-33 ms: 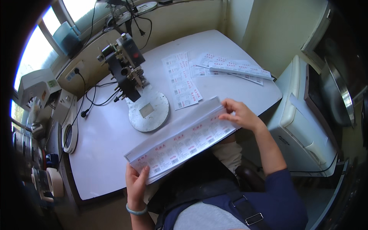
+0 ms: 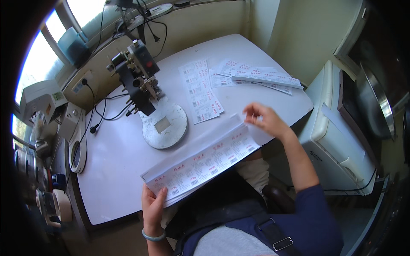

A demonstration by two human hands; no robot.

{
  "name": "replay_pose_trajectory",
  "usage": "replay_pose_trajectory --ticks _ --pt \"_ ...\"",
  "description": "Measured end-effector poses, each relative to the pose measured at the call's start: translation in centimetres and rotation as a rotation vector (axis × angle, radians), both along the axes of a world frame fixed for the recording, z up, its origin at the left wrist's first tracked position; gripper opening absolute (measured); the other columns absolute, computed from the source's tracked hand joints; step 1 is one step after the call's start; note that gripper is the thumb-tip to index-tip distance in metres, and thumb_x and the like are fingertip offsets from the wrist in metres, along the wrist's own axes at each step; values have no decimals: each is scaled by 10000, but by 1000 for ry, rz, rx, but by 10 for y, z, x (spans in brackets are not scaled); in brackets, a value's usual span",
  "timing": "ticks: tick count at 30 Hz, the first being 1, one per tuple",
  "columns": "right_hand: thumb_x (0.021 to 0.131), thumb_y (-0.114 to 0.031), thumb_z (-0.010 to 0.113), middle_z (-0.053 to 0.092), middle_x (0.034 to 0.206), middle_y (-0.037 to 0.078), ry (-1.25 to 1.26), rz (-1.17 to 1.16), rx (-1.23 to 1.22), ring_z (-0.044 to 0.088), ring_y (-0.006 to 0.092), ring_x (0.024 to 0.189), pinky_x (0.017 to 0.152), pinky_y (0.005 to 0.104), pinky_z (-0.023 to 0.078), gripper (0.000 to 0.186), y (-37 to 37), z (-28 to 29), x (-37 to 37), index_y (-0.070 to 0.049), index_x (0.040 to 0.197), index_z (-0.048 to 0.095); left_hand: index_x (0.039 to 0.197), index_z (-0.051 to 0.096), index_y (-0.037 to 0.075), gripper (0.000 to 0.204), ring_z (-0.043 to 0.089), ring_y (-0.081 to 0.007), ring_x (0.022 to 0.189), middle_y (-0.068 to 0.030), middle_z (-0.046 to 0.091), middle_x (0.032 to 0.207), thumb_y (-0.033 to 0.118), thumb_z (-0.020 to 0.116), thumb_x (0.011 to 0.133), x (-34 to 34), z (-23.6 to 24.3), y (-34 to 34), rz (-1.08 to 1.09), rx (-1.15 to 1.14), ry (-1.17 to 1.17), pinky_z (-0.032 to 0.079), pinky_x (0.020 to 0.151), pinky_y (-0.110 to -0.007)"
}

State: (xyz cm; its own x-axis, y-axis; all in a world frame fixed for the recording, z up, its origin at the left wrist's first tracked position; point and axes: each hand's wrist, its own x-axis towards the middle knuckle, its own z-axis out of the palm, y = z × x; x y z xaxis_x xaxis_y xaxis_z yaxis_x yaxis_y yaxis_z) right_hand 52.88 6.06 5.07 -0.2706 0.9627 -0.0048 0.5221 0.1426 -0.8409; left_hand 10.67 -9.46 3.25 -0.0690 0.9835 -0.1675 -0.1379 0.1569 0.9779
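A stack of long white label sheets (image 2: 200,164), printed in red and black, lies slanted over the table's near edge. Its lower left corner is gripped by my left hand (image 2: 153,202), thumb on top and fingers underneath. My right hand (image 2: 267,121) is just beyond the stack's right end, lifted off it. Its fingers are loosely curled, slightly apart and a little blurred, with nothing visible in them. Behind the stack stands a black benchtop press-like machine (image 2: 136,79) with a round metal base plate (image 2: 175,132).
More label sheets (image 2: 200,91) lie on the white table (image 2: 115,170), with an overlapping pile (image 2: 265,77) at the far right. Black cables (image 2: 104,113) run on the left. A white cabinet-like appliance (image 2: 326,149) stands on the right, beside a metal bowl (image 2: 376,102).
My right hand has let go of the right end of the label sheets and lifted slightly away. My left hand keeps its hold at the left corner.
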Motion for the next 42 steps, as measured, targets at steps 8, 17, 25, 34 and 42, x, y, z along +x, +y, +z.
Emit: replay_pose_trajectory --ticks 8,17,25,34,42 --pt "811 -9 664 675 1124 103 -729 -254 578 644 298 1068 943 402 532 312 140 -34 87 -112 1101 716 1411 383 -55 518 610 -193 1121 -174 614 1252 -44 593 937 -3 -16 4 -35 -85 50 483 989 -319" --pt "898 -370 739 666 1171 121 -395 -130 302 626 300 1120 983 394 510 361 191 -22 90 -155 1188 743 1407 387 -58 526 607 -200 1138 -179 611 1260 -40 607 930 3 -11 5 -6 -107 -9 477 1007 -324" --pt "639 -472 922 498 1458 101 -906 -10 9 405 308 1403 1155 468 369 985 235 -4 102 -176 1467 476 1403 397 -48 533 598 -217 1172 -174 606 1284 -47 623 921 -3 -15 6 -35 -90 21 464 1038 -341" --pt "618 -416 955 515 1431 114 -923 -11 -38 445 328 1372 1125 455 401 984 235 3 90 -100 1428 495 1405 381 -48 539 598 -224 1183 -179 601 1291 -55 618 921 -3 -16 6 -45 -88 -13 470 1033 -346" --pt "642 -224 939 623 1352 170 -648 -43 -11 607 318 1209 1045 403 472 822 231 0 94 -23 1342 558 1564 196 -47 802 559 -268 1238 -215 536 1368 4 664 914 8 -16 -1 92 -8 206 459 1044 -375"
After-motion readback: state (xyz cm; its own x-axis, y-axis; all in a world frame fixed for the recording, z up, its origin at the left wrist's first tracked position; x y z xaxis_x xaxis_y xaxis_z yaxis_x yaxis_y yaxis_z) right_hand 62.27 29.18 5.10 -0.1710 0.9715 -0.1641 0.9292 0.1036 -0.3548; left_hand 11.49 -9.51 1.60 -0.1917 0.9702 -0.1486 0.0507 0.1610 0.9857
